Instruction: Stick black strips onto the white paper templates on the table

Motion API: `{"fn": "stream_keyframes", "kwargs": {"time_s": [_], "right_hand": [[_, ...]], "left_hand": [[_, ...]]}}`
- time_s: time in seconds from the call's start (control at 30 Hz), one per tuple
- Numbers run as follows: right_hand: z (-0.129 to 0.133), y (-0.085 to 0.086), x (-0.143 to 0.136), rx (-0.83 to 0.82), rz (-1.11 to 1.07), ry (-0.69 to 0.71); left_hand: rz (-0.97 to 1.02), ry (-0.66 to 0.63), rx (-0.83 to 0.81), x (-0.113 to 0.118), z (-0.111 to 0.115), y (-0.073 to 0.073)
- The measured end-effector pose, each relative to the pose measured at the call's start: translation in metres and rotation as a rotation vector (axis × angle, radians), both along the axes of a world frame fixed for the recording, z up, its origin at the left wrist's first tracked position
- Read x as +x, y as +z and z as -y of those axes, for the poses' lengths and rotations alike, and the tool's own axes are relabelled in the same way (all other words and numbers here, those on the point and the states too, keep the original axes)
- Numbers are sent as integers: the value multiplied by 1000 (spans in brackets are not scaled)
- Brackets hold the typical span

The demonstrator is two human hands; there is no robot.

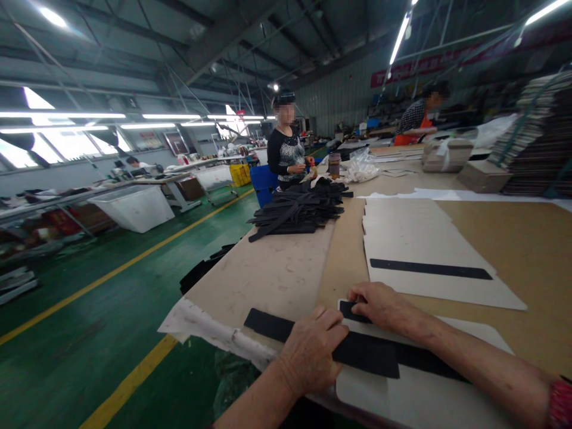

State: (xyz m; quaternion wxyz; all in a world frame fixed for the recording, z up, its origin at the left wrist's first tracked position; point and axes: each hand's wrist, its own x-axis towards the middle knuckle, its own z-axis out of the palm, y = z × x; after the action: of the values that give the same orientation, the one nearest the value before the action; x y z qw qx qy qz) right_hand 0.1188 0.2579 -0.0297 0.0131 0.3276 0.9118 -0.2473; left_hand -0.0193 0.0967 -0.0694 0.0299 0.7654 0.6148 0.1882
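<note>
Fig.: worker's view along a long brown cardboard-topped workbench (513,238); all places given rel. to it.

L to R. Off the bench's left edge: green painted floor w/ yellow line (111,274). At the near left corner, crumpled white paper (210,328) hangs over the edge. On the near edge lies a long flat black foam strip (268,325), running rightwards onto a pale rounded-corner card sheet (424,399). Left hand (310,351) rests palm-down on the strip, fingers loosely bent and pressing, wrist low, forearm coming in from below the edge. Right hand (379,304) lies just beyond, fingertips curled onto the end of a second short black strip (351,311); whether it pinches or only presses cannot be told. Right forearm crosses the card toward the bench's right end. Mid-bench: stack of pale card sheets w/ one black strip on top (429,268). Far end: heap of black strips (299,208), a co-worker in dark patterned top (286,152).

Risk (judged): strip may skew on the card if one hand presses before the other aligns; overhanging left end could sag or drag the strip off-line.
</note>
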Motion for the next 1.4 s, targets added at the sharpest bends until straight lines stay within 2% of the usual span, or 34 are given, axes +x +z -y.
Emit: {"fn": "stream_keyframes", "kwargs": {"time_s": [0.13,0.27,0.37,0.47,0.57,0.67,0.77,0.93,1.23,1.4], "right_hand": [[3,1,-3,9,8,13],[-6,17,14,-42,17,36],[-27,35,56,-180,46,57],[-53,38,113,-248,52,-54],[-65,25,162,-322,-26,-195],[-59,4,187,-283,-143,-340],[-41,-8,192,-189,-184,-473],[-22,-11,189,-137,-211,-577],[-26,-8,185,-62,-245,-651],[-29,-14,181,-61,-272,-628]], "left_hand": [[-70,28,-32,1,-1,3],[-80,39,-75,0,-2,6],[-58,42,-88,0,-2,8],[-29,46,-93,1,-2,9],[-13,48,-94,1,-3,9],[-19,42,-83,-1,-4,5],[-35,37,-65,-4,-5,1],[-60,36,-59,-7,-5,0],[-85,34,-51,-9,-4,-3],[-79,31,-46,-7,-5,0]]}}
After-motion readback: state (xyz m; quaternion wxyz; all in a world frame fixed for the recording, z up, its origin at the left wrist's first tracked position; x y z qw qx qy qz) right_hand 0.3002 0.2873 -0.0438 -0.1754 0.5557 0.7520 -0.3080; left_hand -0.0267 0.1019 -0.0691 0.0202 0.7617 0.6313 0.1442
